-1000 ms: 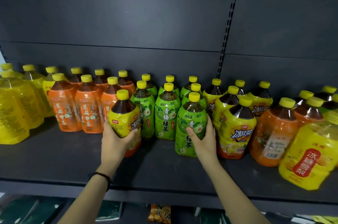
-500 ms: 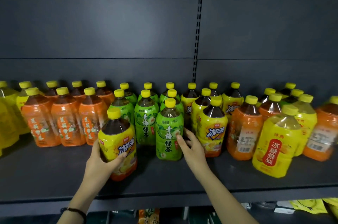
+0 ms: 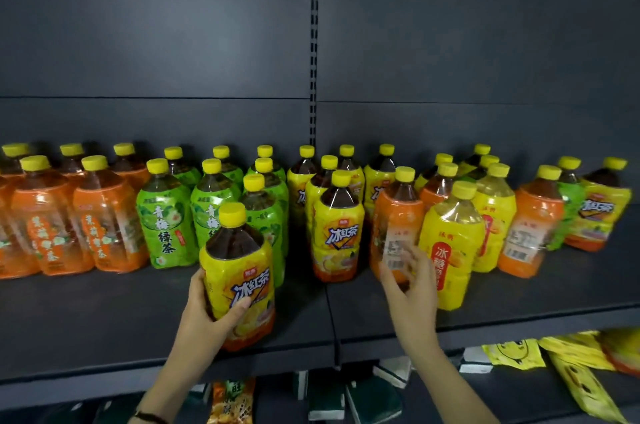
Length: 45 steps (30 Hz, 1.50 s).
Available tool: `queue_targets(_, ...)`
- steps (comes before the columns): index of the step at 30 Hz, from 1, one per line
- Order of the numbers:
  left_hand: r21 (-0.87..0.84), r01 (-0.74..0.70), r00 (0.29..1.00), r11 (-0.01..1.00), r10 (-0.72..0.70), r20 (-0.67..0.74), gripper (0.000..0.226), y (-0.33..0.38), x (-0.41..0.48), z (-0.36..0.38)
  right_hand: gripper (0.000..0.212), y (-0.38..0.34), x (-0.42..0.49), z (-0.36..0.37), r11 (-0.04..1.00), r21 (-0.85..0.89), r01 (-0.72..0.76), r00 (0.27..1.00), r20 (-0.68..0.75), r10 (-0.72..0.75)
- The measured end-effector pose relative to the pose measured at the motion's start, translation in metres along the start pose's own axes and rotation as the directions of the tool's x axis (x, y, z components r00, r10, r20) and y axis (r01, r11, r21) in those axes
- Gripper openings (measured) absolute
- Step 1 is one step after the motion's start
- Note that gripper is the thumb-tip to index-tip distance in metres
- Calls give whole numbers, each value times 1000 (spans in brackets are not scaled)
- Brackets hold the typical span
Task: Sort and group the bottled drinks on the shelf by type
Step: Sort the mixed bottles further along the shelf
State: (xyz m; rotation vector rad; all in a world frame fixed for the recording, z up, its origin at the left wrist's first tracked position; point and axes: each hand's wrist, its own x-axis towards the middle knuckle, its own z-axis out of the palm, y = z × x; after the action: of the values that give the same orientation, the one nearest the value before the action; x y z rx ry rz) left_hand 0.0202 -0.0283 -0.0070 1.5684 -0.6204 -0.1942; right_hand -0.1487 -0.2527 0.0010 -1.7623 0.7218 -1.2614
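My left hand [image 3: 204,316] grips an iced black tea bottle [image 3: 239,271] with a yellow label, held upright at the shelf's front, before the green tea bottles [image 3: 162,215]. Orange-labelled bottles [image 3: 100,215] stand grouped at the left. A cluster of yellow iced tea bottles [image 3: 337,226] fills the middle. My right hand [image 3: 408,285] is blurred, fingers spread, reaching at an orange bottle [image 3: 394,215] next to a yellow pear drink bottle [image 3: 450,243]. Whether the fingers touch it I cannot tell. Mixed orange, green and yellow bottles stand further right.
The dark shelf [image 3: 104,319] has bare room along its front edge. A slotted upright [image 3: 314,42] divides the back panel. Below, a lower shelf holds snack packets [image 3: 512,352] and dark green boxes [image 3: 370,399].
My left hand carried the iced tea bottle to the right, in front of the green teas. My right hand left the green bottle and moved right to the orange bottle. The view shifted right.
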Motion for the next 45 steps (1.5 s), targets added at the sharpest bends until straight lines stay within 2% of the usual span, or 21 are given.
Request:
queue_targets(2,5,-13,1000,1000,12,8,73,2,-2,12,53,-25,21,-3,986,-30,162,986,47,-161)
queue_targets(4,4,-24,1000,1000,24,15,74,2,-3,19,58,-51,57,-4,969,-45,244,969,54,-242)
queue_targets(6,10,-30,999,1000,30,18,72,2,-3,25,67,-65,101,0,972,-124,200,980,49,-195)
queue_targets(8,11,-35,999,999,35,14,71,2,-3,29,72,-66,134,6,979,-195,56,996,79,-41)
queue_targets(10,2,-35,999,999,35,7,71,1,-3,32,62,-59,148,12,964,-253,-82,985,128,118)
queue_targets(11,1,-39,999,999,39,7,72,1,-3,32,55,-55,150,13,953,-287,-101,979,140,146)
queue_targets(14,-8,-42,999,999,42,12,76,-1,-1,31,46,-49,148,16,939,-345,-10,984,162,70)
queue_targets(18,-6,-22,999,1000,22,25,65,1,1,33,46,-56,131,16,929,-362,80,971,241,11)
queue_targets(22,1,-29,999,1000,29,35,83,0,4,35,45,-72,101,2,944,-311,111,945,327,-3)
queue_targets(24,5,-30,999,1000,30,33,75,1,4,37,41,-76,85,-8,955,-269,127,942,333,-32)
queue_targets(27,3,-35,999,999,35,40,71,1,4,37,45,-77,57,-16,982,-129,136,966,235,-103)
queue_targets(29,6,-34,999,999,34,40,76,0,4,36,63,-66,38,-16,992,-24,125,986,111,-121)
queue_targets(32,10,-34,999,999,34,35,89,-3,5,36,90,-43,11,-10,999,36,31,999,15,-32)
queue_targets(34,18,-39,999,999,38,36,86,-2,5,38,97,-32,1,-7,1000,-4,6,1000,-3,-6)
queue_targets(36,24,-47,998,999,46,34,77,-1,4,40,98,-26,-1,-7,999,-38,26,1000,-14,-27)
queue_targets(39,25,-48,999,999,47,27,78,-1,5,45,96,-23,1,-13,998,-60,32,999,-5,-32)
queue_targets(45,26,-46,998,999,45,35,70,4,2,59,94,-9,5,-62,993,-117,4,992,-126,-19)
